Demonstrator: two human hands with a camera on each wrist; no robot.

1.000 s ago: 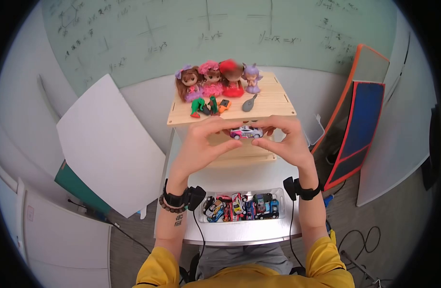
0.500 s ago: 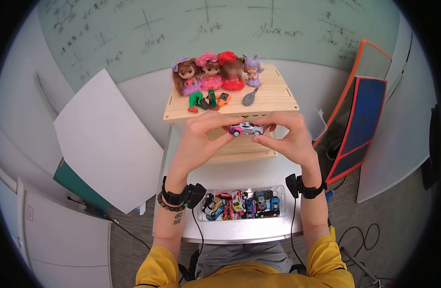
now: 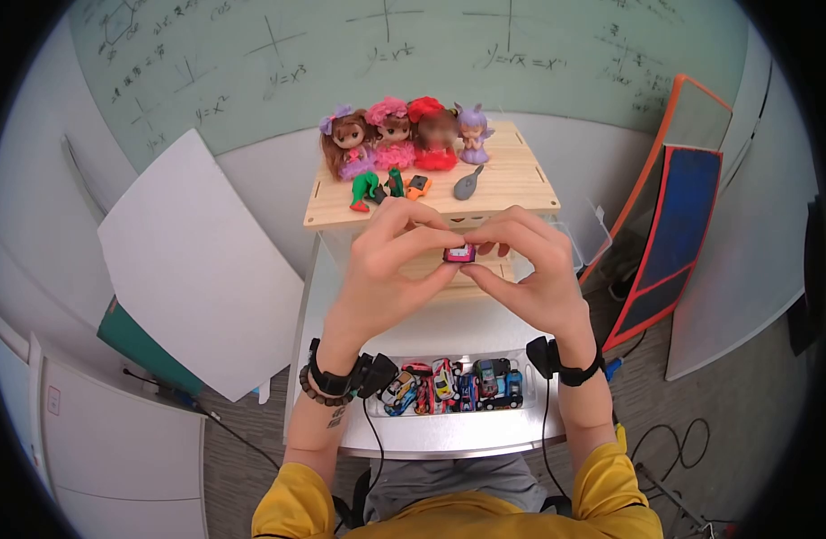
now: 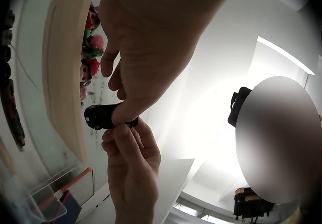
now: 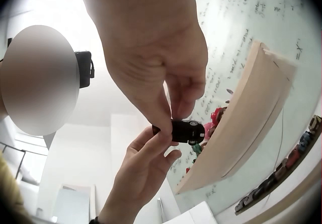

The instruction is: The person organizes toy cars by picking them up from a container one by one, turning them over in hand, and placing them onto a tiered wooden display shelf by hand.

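Writing covers the green board behind the wooden stand, which rests on a pale tabletop. Left of the stand: a tilted white panel. Before the stand's left half: the left grip, fingertips and thumb pinching a toy car. On the stand, to the rear: dolls. Further before the stand: a tray of cars. Toy car: raised before the stand's front edge, end-on to the head view. Right of it: the right grip, also pinching it. Assessed risks: the car may slip and fall to the tabletop, being small and held by digits alone; crowded fingertips could twist it loose during turning; the wrist cables could catch the tray if the arms drop.
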